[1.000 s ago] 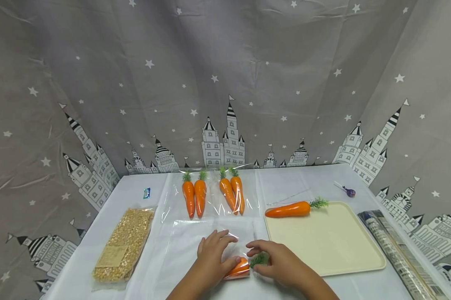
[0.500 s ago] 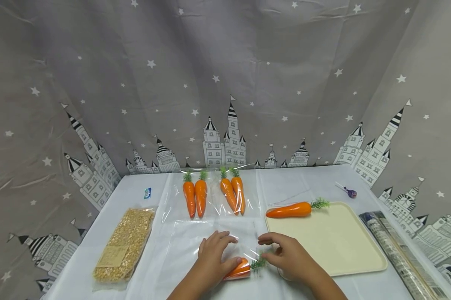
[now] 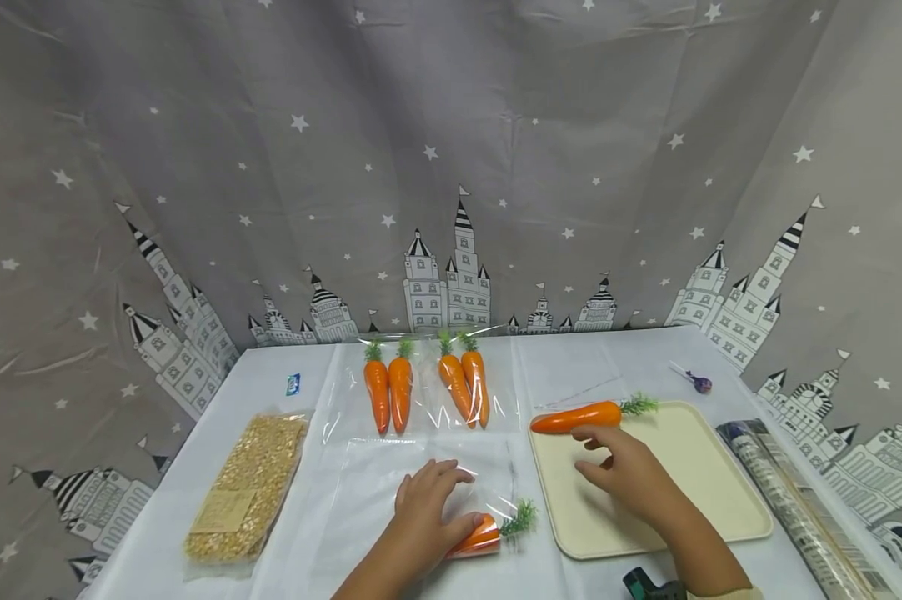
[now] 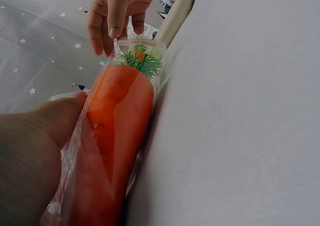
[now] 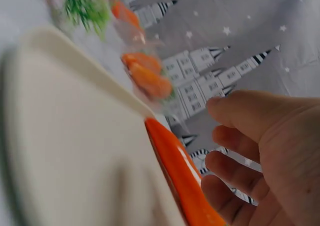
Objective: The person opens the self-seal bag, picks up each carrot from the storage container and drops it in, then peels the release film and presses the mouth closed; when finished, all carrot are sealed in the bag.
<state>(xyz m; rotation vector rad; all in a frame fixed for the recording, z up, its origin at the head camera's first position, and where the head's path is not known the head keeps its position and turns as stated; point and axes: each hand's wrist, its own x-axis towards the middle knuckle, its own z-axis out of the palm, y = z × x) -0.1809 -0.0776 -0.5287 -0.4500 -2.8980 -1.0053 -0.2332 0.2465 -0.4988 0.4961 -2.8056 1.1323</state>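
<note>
At the table's front, a carrot (image 3: pixel 481 537) with green leaves lies in a clear plastic bag (image 4: pixel 75 151); the leaves are at the bag's right end. My left hand (image 3: pixel 427 517) holds this bag, its thumb against the carrot. Most of its fingers are out of sight in the left wrist view. My right hand (image 3: pixel 627 467) is over the left part of the cream tray (image 3: pixel 668 533), holding nothing, its fingers loosely bent. Just beyond its fingertips, another carrot (image 3: pixel 578 418) lies along the tray's far left edge, also visible as an orange carrot (image 5: pixel 177 171) in the right wrist view.
Two pairs of carrots (image 3: pixel 388 387) lie in clear bags at the back. A pack of yellow grains (image 3: pixel 248 483) and a small blue packet (image 3: pixel 293 384) are on the left. On the right are a lollipop (image 3: pixel 699 382) and a long rolled package (image 3: pixel 796 508).
My right hand has moved away from the bagged carrot's leaves, going right and up over the tray toward the carrot there. My left hand stays in place on the bag.
</note>
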